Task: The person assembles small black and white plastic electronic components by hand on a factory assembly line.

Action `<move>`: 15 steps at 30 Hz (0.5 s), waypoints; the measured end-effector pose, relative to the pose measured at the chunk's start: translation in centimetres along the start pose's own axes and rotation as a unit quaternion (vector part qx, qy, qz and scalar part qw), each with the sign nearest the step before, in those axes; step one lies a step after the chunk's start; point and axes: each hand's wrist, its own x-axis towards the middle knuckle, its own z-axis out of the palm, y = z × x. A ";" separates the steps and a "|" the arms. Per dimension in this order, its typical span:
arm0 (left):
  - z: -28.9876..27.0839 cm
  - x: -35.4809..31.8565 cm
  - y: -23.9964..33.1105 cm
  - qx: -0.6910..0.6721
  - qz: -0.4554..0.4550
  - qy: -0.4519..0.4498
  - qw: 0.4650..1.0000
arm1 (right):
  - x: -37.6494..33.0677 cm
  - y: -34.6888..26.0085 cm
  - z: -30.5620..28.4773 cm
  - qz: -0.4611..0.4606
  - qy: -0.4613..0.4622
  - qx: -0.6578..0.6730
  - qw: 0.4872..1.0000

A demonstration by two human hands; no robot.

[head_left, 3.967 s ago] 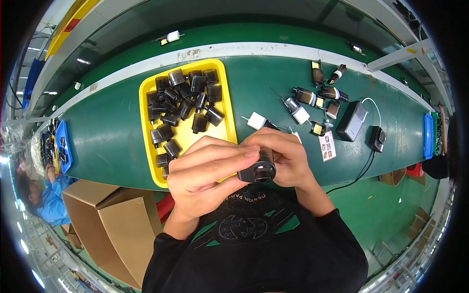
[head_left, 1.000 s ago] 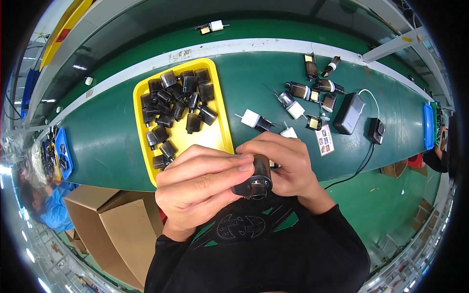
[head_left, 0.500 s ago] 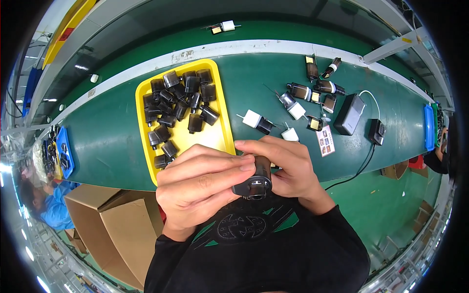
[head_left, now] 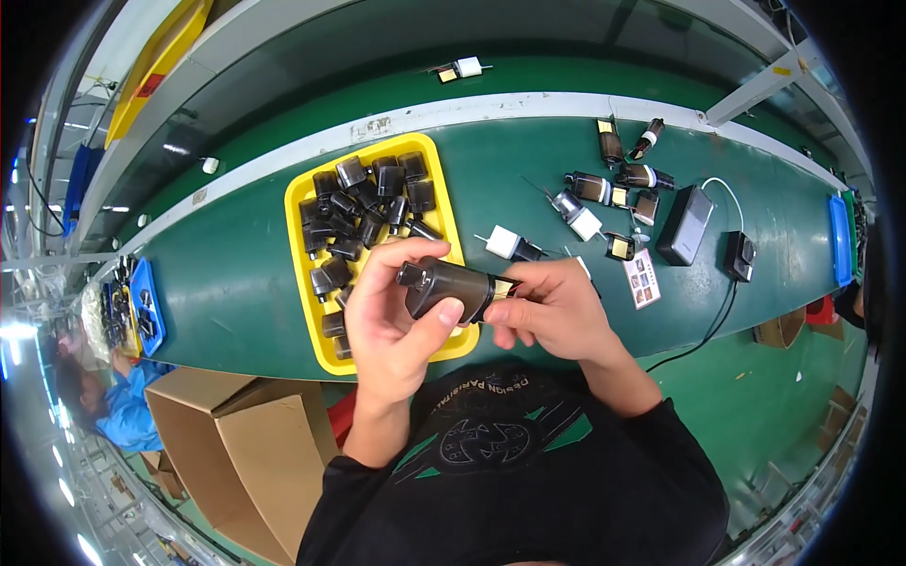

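Note:
A dark translucent plastic pod (head_left: 455,289) with a short spout at its left end lies across both hands in front of my chest. My left hand (head_left: 389,316) is closed around its body, thumb pressed on the near side. At the other end, where a small pale yellowish part shows, my right hand (head_left: 547,307) pinches with thumb and fingers; its fingertips are partly hidden. Behind my left hand stands a yellow tray (head_left: 449,203) with several similar dark pods (head_left: 370,203). Beyond my right hand lies a dark pod with a white block (head_left: 504,242).
More assembled pods (head_left: 593,187) lie at the right on the green table (head_left: 226,302). Near them are a picture card (head_left: 643,280), a grey power bank (head_left: 686,224) and a cabled black box (head_left: 740,256). A cardboard box (head_left: 274,453) stands at the lower left, close to a person in blue (head_left: 130,410).
The pod has turned from pointing its spout end toward me to lying sideways, spout to the left. My left hand has changed its grip, with the palm now turned up. The view has shifted slightly.

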 end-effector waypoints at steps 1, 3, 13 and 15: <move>-0.3 0.1 -0.3 0.005 0.000 -0.003 1.000 | 0.2 0.2 -0.4 0.031 -0.026 -0.070 0.997; -0.9 0.0 -1.1 -0.003 0.044 -0.028 0.999 | 0.2 0.5 -0.1 0.039 -0.013 -0.066 0.997; 0.7 0.7 -0.9 -0.140 0.012 -0.091 0.986 | 0.5 1.4 0.6 -0.019 -0.050 0.083 0.995; 1.2 0.6 -0.8 -0.178 0.018 -0.089 0.980 | 0.6 1.6 1.1 -0.023 -0.056 0.118 0.991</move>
